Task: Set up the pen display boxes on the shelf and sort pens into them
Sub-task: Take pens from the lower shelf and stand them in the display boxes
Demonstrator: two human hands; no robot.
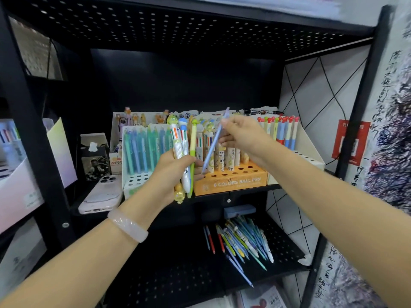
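My left hand (171,172) grips a bunch of pens (183,152), white multicolour ones and a green one, upright in front of the shelf. My right hand (241,136) pinches a single light-blue pen (213,147), tilted, its tip down over the orange display box (231,181) marked "6 colors ball pen". That box holds several cartoon pens at its back rows. To its left a white-green box (138,156) holds blue and teal pens. On the right a cream box (307,150) holds red-topped pens.
A pile of loose pens (242,243) lies on the lower black perforated shelf (178,274). A pink phone (102,194) lies left of the boxes, beside a small tissue box (94,150). Black shelf posts (37,141) stand left and right.
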